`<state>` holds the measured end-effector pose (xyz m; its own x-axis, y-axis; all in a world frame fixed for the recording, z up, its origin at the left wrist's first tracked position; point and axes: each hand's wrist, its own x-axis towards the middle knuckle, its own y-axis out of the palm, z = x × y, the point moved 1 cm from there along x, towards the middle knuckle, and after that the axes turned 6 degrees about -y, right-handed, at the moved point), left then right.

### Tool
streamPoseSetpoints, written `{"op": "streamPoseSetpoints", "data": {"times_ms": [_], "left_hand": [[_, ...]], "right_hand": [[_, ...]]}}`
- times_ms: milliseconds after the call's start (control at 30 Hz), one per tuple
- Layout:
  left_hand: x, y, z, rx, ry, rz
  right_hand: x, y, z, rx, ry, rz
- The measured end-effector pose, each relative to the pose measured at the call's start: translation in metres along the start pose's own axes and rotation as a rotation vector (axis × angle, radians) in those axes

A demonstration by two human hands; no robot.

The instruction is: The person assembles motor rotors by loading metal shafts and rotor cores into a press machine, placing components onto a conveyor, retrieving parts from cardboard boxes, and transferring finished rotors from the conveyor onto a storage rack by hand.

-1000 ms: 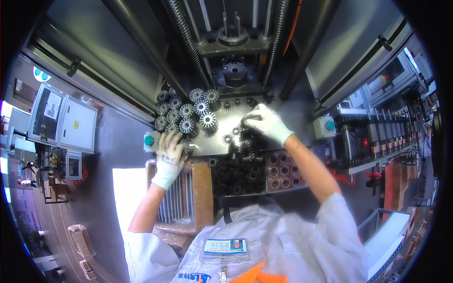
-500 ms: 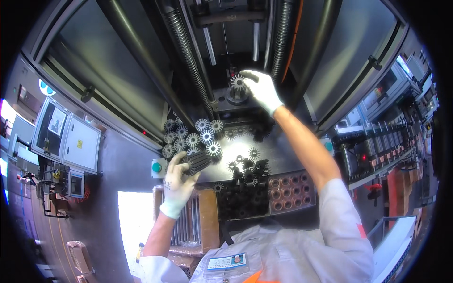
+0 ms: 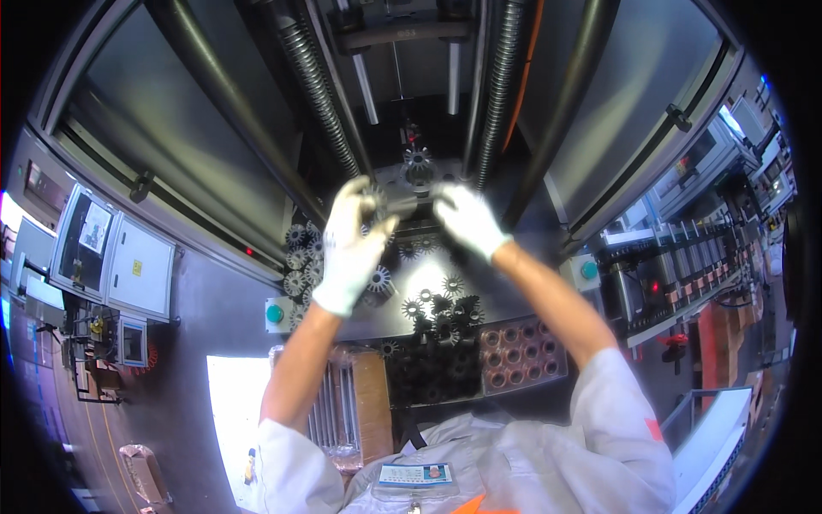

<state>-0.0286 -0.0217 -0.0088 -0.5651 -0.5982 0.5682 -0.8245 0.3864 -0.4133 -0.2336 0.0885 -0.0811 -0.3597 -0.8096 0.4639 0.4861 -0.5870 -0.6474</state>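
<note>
Apparently mid-handling at the press [image 3: 405, 34]. Toothed core [image 3: 418, 161] stands on its base. Left hand [image 3: 346, 247], left of the core and nearer the wearer, is curled round a blurred toothed piece [image 3: 375, 202]. Right hand [image 3: 469, 221], nearer and right of the core: grip unclear, can't tell whether it touches the piece's smeared far end. Step looks like two-handed positioning; next move likely calls for steadying the piece, fingers clear of the core. Spare cores [image 3: 294, 281], left and nearer, partly hidden behind left arm.
</note>
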Motion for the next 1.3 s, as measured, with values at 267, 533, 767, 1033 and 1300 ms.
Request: {"op": "streamPoseSetpoints", "data": {"times_ms": [267, 533, 767, 1033, 1300], "left_hand": [[0.089, 0.064, 0.008, 0.242, 0.166, 0.122], [0.125, 0.088, 0.001, 0.454, 0.024, 0.223], [0.082, 0.107, 0.051, 0.629, -0.230, 0.278], [0.005, -0.011, -0.048, 0.655, -0.173, 0.281], [-0.261, -0.102, 0.072, 0.870, -0.771, 0.634]], "right_hand": [[-0.117, 0.003, -0.021, -0.302, -0.054, 0.390], [-0.120, 0.006, -0.053, -0.277, 0.028, 0.345], [-0.136, -0.007, -0.048, -0.202, -0.084, 0.254], [-0.142, -0.061, -0.036, 0.234, 0.114, 0.154], [-0.112, -0.029, -0.005, 0.706, 0.366, 0.236]]}}
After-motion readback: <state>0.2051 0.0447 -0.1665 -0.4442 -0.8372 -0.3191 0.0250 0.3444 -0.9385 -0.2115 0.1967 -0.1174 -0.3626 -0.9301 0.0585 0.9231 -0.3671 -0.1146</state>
